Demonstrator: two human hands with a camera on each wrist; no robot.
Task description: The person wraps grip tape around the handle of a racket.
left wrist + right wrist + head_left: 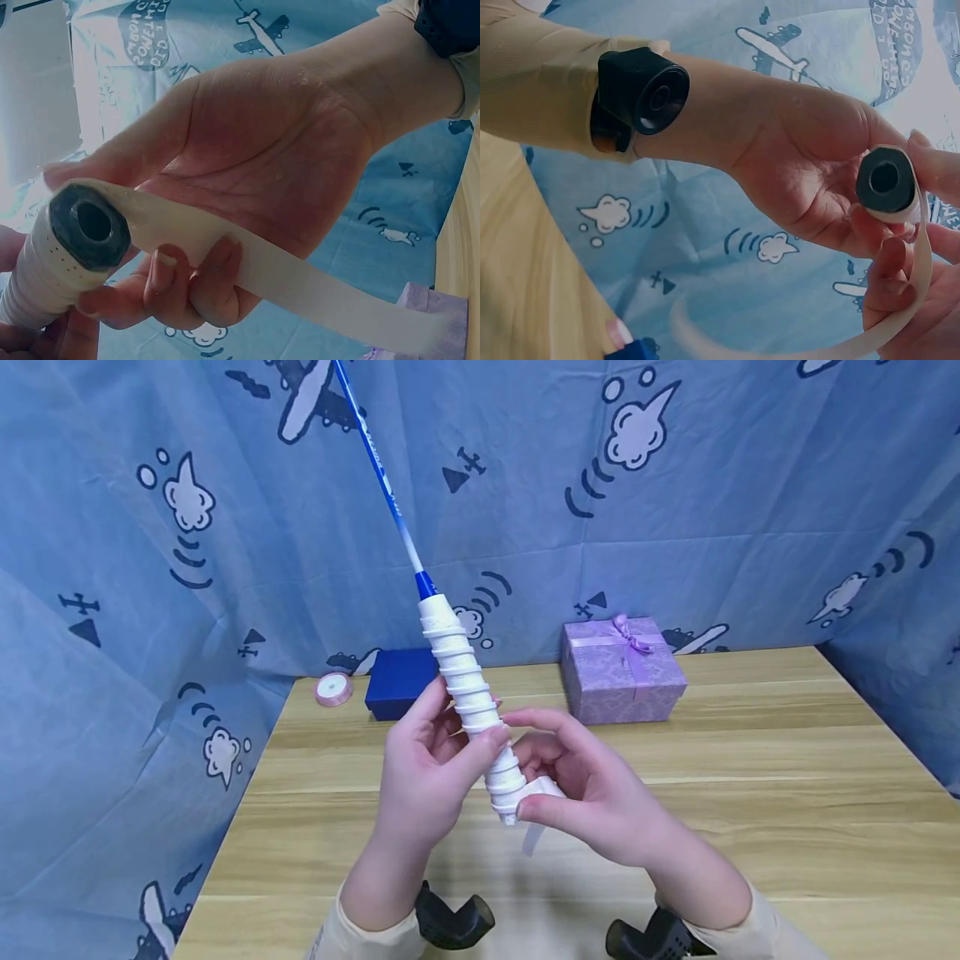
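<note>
A badminton racket with a slim blue-and-white shaft (386, 485) slants up out of the head view; its head is out of frame. White grip tape (474, 693) covers the handle in spiral, overlapping turns. My left hand (423, 768) holds the handle around its middle, thumb in front. At the butt end, my right hand (592, 785) grips the loose tape. Two of its fingers curl over the tape's tail (337, 307) in the left wrist view, and the thumb lies beside the butt. The dark octagonal butt cap (885, 178) with its round hole shows in the right wrist view.
Behind the hands, a dark blue box (397, 681) and a pink ribbon roll (333, 689) are at the table's back left. A purple gift box (622, 681) with a bow stands right of them. Blue patterned cloth (525, 543) hangs behind the wooden table (787, 760).
</note>
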